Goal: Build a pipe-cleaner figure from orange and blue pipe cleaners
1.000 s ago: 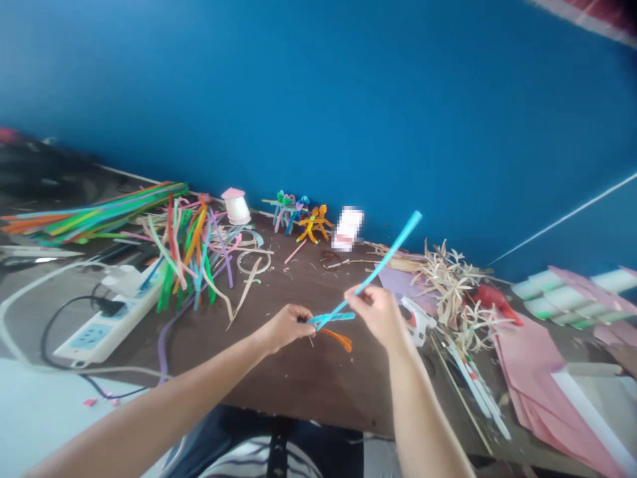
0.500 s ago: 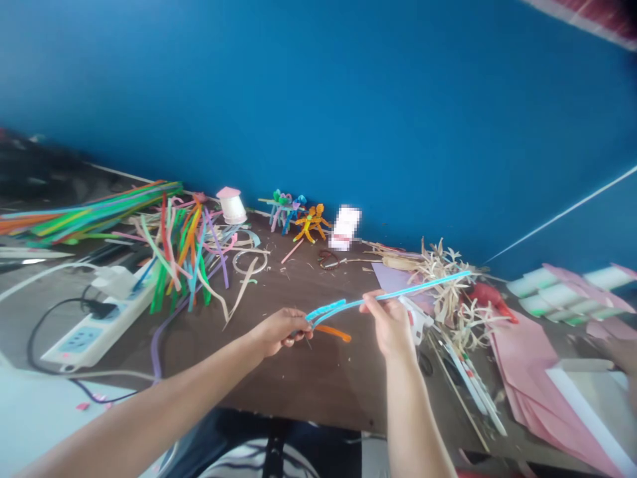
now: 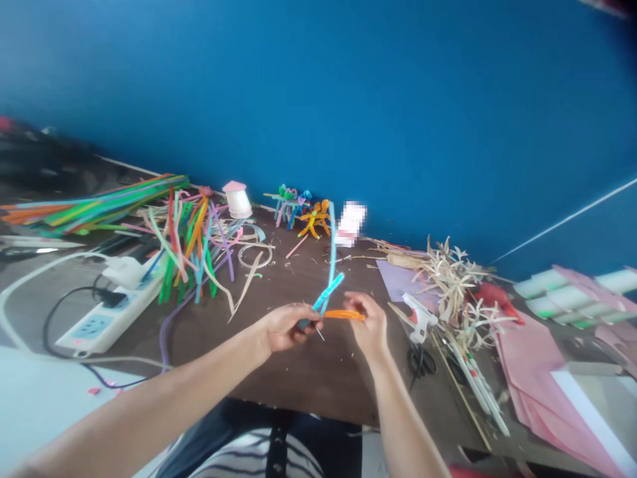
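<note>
My left hand (image 3: 287, 328) pinches the bent blue pipe cleaner (image 3: 332, 252); my right hand (image 3: 365, 328) pinches an orange pipe cleaner (image 3: 346, 315), with no twist between them yet.

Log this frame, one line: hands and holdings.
left hand: blue pipe cleaner | right hand: orange pipe cleaner | nearby: hot glue gun

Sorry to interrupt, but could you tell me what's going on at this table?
A person is working with pipe cleaners over a brown table. Their left hand pinches a light-blue pipe cleaner, and their right hand grips an orange pipe cleaner beside it. A heap of multicoloured pipe cleaners lies to the left, small pipe-cleaner figures stand by the wall, and a hot glue gun lies to the right.
</note>
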The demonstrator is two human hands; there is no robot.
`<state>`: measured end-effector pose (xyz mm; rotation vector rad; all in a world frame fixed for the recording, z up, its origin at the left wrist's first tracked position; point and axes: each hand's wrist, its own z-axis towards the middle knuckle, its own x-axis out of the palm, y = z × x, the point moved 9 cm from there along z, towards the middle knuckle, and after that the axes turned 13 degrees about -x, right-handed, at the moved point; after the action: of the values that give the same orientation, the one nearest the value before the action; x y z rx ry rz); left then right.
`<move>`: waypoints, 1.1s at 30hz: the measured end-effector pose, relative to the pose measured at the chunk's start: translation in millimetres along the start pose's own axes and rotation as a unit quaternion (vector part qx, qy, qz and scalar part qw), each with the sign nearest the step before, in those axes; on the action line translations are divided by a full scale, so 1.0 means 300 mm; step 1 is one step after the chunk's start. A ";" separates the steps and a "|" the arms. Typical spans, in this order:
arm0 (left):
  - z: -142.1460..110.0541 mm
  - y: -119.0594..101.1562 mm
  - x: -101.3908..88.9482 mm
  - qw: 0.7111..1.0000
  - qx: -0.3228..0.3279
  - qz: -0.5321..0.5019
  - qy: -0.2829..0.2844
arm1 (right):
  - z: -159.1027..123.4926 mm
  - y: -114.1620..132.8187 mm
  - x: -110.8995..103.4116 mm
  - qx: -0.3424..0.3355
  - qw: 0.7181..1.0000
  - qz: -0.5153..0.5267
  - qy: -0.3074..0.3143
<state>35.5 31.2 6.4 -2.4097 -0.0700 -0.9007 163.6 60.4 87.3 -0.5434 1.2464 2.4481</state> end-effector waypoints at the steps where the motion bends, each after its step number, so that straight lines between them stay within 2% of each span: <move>1: 0.000 0.001 0.001 1.000 -0.004 -0.006 0.003 | -0.006 0.047 0.017 -0.056 0.998 0.010 0.019; 3: 0.000 0.002 0.009 1.000 -0.008 -0.011 0.015 | -0.020 0.106 0.048 -0.114 0.991 0.032 0.056; 9: -0.015 -0.011 0.037 0.999 -0.002 0.023 0.047 | -0.005 0.144 0.078 -0.128 0.985 0.066 0.098; 21: -0.048 -0.062 0.020 0.990 0.088 0.098 -0.049 | 0.022 0.182 0.087 -0.150 0.977 0.038 0.147; 25: -0.070 -0.094 0.025 0.986 0.121 0.089 -0.078 | 0.038 0.189 0.087 -0.113 0.982 0.034 0.150; 28: -0.095 -0.132 0.029 0.976 0.172 0.082 -0.107 | 0.050 0.200 0.080 -0.065 0.987 0.064 0.133; 33: -0.136 -0.178 0.047 0.933 0.283 0.150 -0.164 | 0.046 0.187 0.071 0.032 0.990 0.116 0.075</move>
<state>9.8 52.9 66.1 -1.9269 -0.0718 -0.2732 117.0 43.0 123.3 -0.6061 1.5209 2.5834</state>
